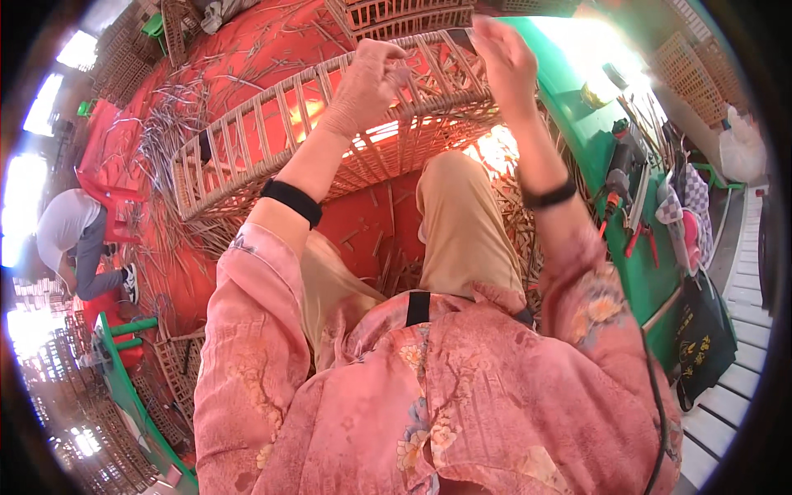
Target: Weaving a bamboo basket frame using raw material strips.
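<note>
A long woven wicker basket (262,111) stands tilted in front of my knees, with upright slats along its side and dark bands near its corners. My left hand (373,85) is at its upper edge, fingers curled closed; whatever they may grip is hidden. Beyond the basket's right end, my right hand (506,68) is raised, slightly blurred, with its fingers stretched out and nothing visible in them. Both wrists wear black bands.
Loose cane strips (169,136) litter the red floor covering (239,41). On my right, a green table (639,285) bears a power tool (619,169) and red-handled pliers (642,243). A bent-over person (70,235) is at far left. Another wicker basket (404,15) stands ahead.
</note>
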A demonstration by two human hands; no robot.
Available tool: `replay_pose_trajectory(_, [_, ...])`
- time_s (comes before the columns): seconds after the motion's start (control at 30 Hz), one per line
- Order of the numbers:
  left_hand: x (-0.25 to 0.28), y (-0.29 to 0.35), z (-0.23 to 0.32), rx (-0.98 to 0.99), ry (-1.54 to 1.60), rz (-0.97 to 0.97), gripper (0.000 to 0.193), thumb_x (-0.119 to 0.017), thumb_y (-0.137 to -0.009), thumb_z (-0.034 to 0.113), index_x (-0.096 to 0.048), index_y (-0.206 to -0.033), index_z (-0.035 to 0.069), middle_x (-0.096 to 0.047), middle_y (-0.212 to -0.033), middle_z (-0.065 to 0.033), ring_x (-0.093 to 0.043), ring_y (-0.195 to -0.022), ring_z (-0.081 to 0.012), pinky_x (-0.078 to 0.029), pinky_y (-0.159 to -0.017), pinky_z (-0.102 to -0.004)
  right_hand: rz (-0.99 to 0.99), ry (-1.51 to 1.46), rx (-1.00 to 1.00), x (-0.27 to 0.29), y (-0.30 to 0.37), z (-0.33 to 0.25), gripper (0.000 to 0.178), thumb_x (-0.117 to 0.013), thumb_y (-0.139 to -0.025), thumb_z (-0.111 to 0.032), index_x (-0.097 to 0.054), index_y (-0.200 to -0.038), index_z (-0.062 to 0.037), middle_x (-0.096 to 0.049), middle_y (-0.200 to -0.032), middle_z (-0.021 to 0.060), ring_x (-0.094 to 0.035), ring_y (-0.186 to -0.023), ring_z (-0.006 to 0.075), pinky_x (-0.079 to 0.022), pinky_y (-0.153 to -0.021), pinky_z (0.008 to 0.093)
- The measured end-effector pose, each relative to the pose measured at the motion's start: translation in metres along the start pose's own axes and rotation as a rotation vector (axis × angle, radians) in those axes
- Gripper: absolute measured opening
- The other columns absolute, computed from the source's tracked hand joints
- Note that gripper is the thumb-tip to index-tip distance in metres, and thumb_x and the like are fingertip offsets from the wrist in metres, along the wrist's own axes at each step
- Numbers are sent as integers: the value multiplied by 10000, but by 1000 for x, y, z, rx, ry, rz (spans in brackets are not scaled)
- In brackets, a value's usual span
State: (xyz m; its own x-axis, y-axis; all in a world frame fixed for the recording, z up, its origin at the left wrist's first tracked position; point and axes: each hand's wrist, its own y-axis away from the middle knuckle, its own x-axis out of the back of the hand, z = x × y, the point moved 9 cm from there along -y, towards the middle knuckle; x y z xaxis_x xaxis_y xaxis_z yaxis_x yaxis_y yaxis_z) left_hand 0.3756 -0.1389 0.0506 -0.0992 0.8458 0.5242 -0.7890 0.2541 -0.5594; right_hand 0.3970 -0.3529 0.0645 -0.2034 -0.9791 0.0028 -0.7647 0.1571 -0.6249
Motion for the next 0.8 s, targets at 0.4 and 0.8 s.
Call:
replay_pose_trajectory(0.4, [-10, -6, 18, -215, -377, -124, 302, -628, -923, 363, -669, -824, 81, -655, -863, -66, -610, -879, -270, -438, -803, -410, 99, -388, -691, -83, 176, 64, 461, -732, -836, -69, -568, -1246, 63, -667, -1147, 124, -640, -1046, 177, -517, -908, 318])
replay_pose_trajectory(0.8, [-25, -5, -1, -132, -305, -367, 392, -462, -1019, 360, -654, -854, 61, -628, -818, -78, -550, -868, -292, -435, -841, -399, 261, -178, -493, -83, 165, 46, 221, -782, -822, -27, -608, -959, -17, -680, -909, 37, -607, -817, 63, -504, -729, 222])
